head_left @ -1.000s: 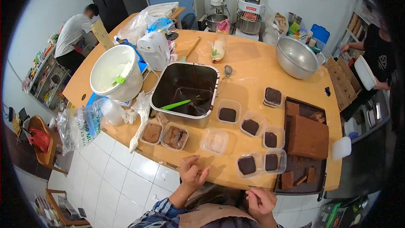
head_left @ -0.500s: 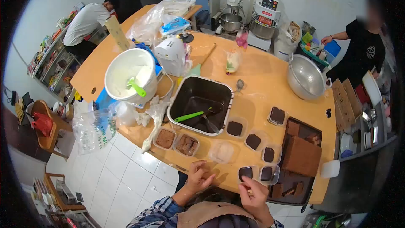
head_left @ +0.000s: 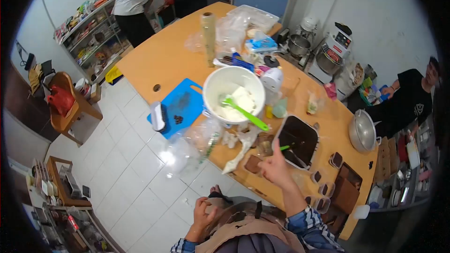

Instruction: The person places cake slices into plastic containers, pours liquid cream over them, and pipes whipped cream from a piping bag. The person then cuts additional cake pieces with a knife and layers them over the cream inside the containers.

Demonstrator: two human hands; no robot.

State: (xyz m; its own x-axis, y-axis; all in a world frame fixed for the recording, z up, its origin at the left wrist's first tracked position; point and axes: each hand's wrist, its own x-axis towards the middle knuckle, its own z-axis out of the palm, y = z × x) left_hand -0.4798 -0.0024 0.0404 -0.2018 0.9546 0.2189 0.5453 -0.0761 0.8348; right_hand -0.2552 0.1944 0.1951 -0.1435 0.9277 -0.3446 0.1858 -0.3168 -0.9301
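Note:
My right hand (head_left: 277, 167) reaches over the table, index finger stretched out, with nothing visible in it. Beside its fingers sits a plastic tub of brown cake (head_left: 253, 164); a second tub (head_left: 265, 145) is partly hidden behind the hand. Just past the hand is a rectangular pan (head_left: 313, 135) coated with dark chocolate, a green-handled spatula (head_left: 284, 147) inside it. A white piping bag (head_left: 240, 153) lies at the table edge. My left hand (head_left: 202, 214) hangs low by the apron, fingers loosely bent and apart, holding nothing visible.
A white bucket (head_left: 209, 94) of cream holds a green spatula (head_left: 248, 115). Left of it are a blue cutting board (head_left: 180, 94) and plastic bags (head_left: 187, 152). Chocolate-topped tubs (head_left: 323, 189) and a cake slab (head_left: 346, 187) are at right. Two people stand beyond the table.
The view has swung left. My right hand has moved from the chocolate-topped tubs to beside the brown cake tubs. My left hand has dropped away from the table edge toward the apron.

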